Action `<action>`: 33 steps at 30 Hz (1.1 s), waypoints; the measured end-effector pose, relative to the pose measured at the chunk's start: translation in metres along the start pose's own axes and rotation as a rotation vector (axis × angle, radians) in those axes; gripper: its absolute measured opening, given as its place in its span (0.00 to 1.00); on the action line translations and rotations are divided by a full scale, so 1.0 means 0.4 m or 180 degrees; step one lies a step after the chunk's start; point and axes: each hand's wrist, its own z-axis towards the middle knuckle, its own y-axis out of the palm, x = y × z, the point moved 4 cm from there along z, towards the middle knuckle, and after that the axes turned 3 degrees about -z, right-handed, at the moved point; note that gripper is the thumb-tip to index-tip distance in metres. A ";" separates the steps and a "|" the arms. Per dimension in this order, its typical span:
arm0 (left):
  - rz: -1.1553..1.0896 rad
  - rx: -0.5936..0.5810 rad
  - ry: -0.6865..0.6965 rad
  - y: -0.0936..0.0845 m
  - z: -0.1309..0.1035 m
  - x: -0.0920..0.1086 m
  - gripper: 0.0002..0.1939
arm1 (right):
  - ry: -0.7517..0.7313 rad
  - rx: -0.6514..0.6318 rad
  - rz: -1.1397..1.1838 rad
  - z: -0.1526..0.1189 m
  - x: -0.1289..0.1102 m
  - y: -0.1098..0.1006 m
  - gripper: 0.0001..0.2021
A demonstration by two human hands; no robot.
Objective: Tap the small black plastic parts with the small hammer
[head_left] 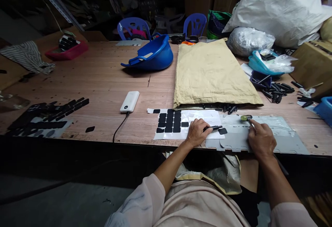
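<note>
My left hand (198,132) rests at the table's front edge, fingers closed on a slim black stick-like piece (215,127) that points right. Under that hand lies a white backing sheet (204,116) bearing rows of black rounded-square pads (169,120). A single black pad (222,131) is just below the tip of the piece. To the right, my right hand (262,139) is wrapped round a small mallet (246,117) with a yellow-green head, held above a grey mat (280,133). The mallet's dark handle runs back below the table edge.
A tan sack (212,74) lies flat behind the sheet, with black pieces (278,91) heaped to its right. Left of the sheet is a white power bank (130,101) with a cable. Farther back stand a blue basin (155,54) and a red tray (67,51).
</note>
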 end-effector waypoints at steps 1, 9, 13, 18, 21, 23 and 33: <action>0.0023 -0.0006 0.0005 0.000 -0.001 0.001 0.08 | 0.0037 -0.0021 -0.0131 0.005 0.009 0.010 0.18; 0.0171 0.0018 0.0084 0.001 -0.002 -0.004 0.11 | 0.0007 0.0143 -0.0480 -0.010 -0.012 0.024 0.17; 0.0172 0.0058 0.0305 -0.005 -0.017 0.007 0.12 | 0.0005 0.0147 -0.0495 -0.011 -0.014 0.019 0.17; 0.0120 -0.0088 0.1153 0.001 -0.118 0.044 0.11 | 0.0024 0.0132 -0.0537 -0.011 -0.017 0.017 0.17; 0.0201 -0.0273 0.1500 0.021 -0.197 0.042 0.11 | 0.0030 0.0128 -0.0535 -0.011 -0.019 0.017 0.17; 0.0404 -0.0311 0.1569 0.035 -0.239 0.031 0.10 | 0.0043 0.0134 -0.0514 -0.011 -0.019 0.017 0.17; 0.0233 0.0137 0.0775 0.017 -0.189 0.051 0.05 | -0.0026 0.0116 -0.0547 -0.014 -0.015 0.018 0.17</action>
